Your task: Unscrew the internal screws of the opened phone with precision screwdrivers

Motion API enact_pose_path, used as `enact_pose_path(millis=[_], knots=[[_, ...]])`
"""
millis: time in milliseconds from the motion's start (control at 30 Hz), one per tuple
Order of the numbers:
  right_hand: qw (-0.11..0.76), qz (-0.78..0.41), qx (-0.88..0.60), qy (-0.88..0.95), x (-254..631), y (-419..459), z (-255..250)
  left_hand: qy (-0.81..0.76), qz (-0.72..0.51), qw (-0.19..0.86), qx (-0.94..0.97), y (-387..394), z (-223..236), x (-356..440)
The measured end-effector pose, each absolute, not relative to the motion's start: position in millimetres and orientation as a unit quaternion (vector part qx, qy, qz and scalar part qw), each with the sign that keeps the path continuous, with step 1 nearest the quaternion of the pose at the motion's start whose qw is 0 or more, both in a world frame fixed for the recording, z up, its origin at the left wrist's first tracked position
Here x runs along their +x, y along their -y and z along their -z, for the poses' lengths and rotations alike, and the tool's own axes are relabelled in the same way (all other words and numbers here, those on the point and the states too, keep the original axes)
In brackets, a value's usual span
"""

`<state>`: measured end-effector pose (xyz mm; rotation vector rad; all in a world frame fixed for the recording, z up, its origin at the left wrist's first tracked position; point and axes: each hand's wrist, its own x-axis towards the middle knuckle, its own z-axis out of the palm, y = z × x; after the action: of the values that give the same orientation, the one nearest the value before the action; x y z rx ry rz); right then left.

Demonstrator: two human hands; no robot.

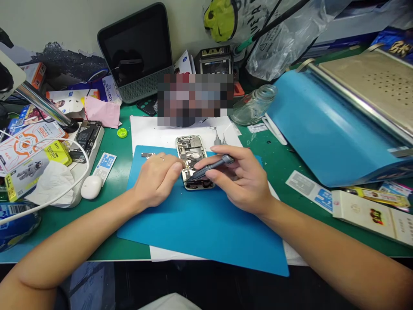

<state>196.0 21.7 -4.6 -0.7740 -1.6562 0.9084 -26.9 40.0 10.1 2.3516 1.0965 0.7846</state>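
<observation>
An opened phone (194,155) lies on a blue mat (200,241), its inner boards and parts exposed. My right hand (247,178) grips a dark grey screwdriver (211,167) at a slant, and its thin end points down at the lower left part of the phone. At the phone's left edge rests my left hand (158,178), closed, with the thumb against the curled fingers; what its fingertips hold is hidden. A small metal part (148,155) lies just beyond the left hand. Two small grey pointed pieces (217,138) stand beyond the right hand, near the phone's top right.
Behind the mat are white paper (148,133), a glass jar (253,105) and a dark-screened device (137,51). Boxes, a white earbud case (91,187) and a green cap (122,133) sit left. To the right are a metal-topped stand (371,77) and a cigarette box (371,215).
</observation>
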Motion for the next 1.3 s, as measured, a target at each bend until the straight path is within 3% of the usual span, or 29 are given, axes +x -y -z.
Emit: enact_pose_path(millis=[467,700,1000,1300], knots=[[0.450,-0.318,-0.294,0.781,200.6,-22.6,6.2,-0.388,-0.251,0.216,0.860,-40.9,-11.0,-25.1],[0.473,-0.313,-0.316,0.760,201.7,-22.0,9.7,-0.388,-0.246,0.214,0.862,-41.1,-11.9,-23.5],[0.568,-0.313,-0.342,0.680,197.3,-23.5,0.3,-0.377,-0.242,0.197,0.872,-40.4,-8.8,-22.8],[0.580,-0.291,-0.359,0.671,198.5,-25.2,1.1,-0.368,-0.221,0.161,0.889,-40.8,-4.6,-22.9]])
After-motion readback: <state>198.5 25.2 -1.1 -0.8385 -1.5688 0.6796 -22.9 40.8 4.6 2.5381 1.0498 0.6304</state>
